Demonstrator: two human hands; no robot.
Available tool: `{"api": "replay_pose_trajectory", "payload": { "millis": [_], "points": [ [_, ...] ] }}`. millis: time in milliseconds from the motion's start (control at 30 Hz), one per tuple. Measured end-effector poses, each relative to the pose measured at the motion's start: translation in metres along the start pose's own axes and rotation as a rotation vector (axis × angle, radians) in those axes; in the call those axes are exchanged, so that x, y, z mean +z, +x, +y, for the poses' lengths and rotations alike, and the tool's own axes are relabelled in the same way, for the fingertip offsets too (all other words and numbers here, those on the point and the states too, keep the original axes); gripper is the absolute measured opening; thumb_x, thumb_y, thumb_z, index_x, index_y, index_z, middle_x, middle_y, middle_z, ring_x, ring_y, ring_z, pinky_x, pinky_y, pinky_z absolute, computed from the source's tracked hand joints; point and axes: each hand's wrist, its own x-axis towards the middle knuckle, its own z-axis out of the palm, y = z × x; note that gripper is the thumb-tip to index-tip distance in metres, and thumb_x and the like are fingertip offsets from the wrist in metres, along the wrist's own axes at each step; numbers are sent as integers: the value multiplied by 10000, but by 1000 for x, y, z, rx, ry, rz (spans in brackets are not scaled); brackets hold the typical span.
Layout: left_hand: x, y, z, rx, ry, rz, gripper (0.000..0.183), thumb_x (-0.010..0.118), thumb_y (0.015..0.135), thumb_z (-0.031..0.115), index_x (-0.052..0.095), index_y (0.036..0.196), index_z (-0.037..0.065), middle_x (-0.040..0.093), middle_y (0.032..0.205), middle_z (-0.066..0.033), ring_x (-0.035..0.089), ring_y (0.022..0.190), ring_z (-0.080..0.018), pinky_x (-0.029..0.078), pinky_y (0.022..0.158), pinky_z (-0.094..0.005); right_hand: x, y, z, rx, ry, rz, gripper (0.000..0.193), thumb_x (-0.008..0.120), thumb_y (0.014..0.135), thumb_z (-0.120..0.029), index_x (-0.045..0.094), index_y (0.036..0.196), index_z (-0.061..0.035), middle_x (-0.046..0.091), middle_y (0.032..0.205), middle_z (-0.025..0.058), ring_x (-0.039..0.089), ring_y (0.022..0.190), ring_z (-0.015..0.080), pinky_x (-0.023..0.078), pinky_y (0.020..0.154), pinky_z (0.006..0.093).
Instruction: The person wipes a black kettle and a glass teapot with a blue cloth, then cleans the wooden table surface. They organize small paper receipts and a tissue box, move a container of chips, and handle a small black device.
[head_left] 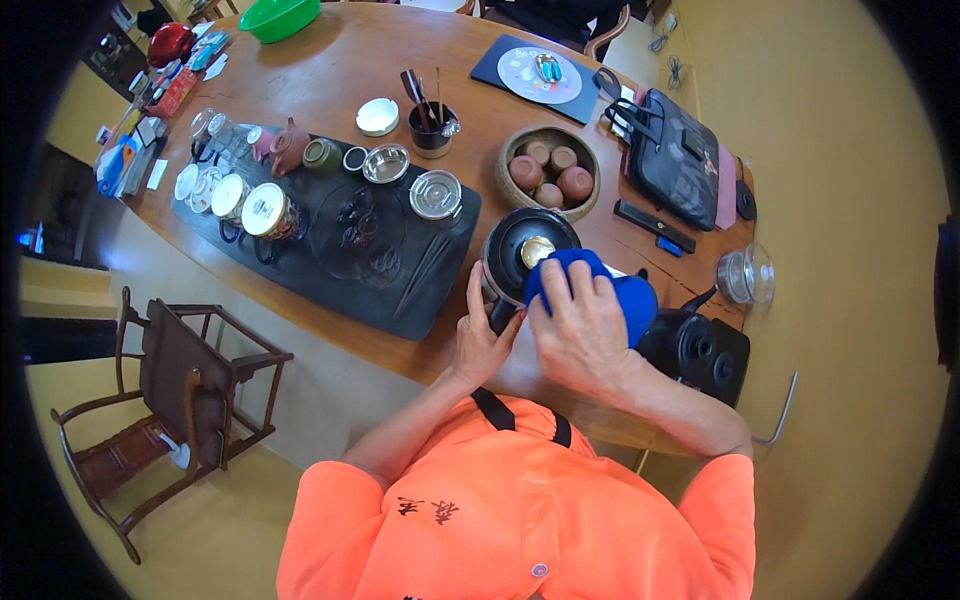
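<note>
At the table's near edge is a round kettle [508, 234] with a black lid, a gold knob and a black handle. My left hand [482, 342] grips it at the handle side, one finger stretched along its wall. In my right hand [585, 330] is a bunched blue cloth [632, 305], pressed against the lid beside the gold knob. Part of the lid is hidden behind the cloth and fingers. Just beyond the kettle, a woven-looking bowl [548, 210] holds several brown clay cups.
A dark tea tray [395, 310] with lidded mugs, glassware and small pots lies to the left. Right of my hands stands a black electric kettle base unit [690, 345]. Farther back are a black bag [675, 160], a tool holder [432, 130] and a green basin [278, 16]. A wooden chair [185, 390] stands left.
</note>
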Motion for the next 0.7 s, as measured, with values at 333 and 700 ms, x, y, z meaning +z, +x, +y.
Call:
{"api": "replay_pose_trajectory", "payload": {
  "millis": [333,700],
  "points": [
    [0,0,9,-63,62,-1,904,712,840,189,123,1516,74,647,1049,-304,657,970,-424,537,759,-466,47,66,41,-53,259,189,123,674,635,-173,679,699,-67,561,1020,114,522,936,294,460,685,386],
    [8,-3,10,-56,-5,102,888,730,827,181,165,1506,84,670,1019,-285,667,949,-433,545,760,-464,15,-21,58,112,253,140,224,671,594,-62,682,816,-88,563,1099,129,558,959,317,500,736,404]
  ]
}}
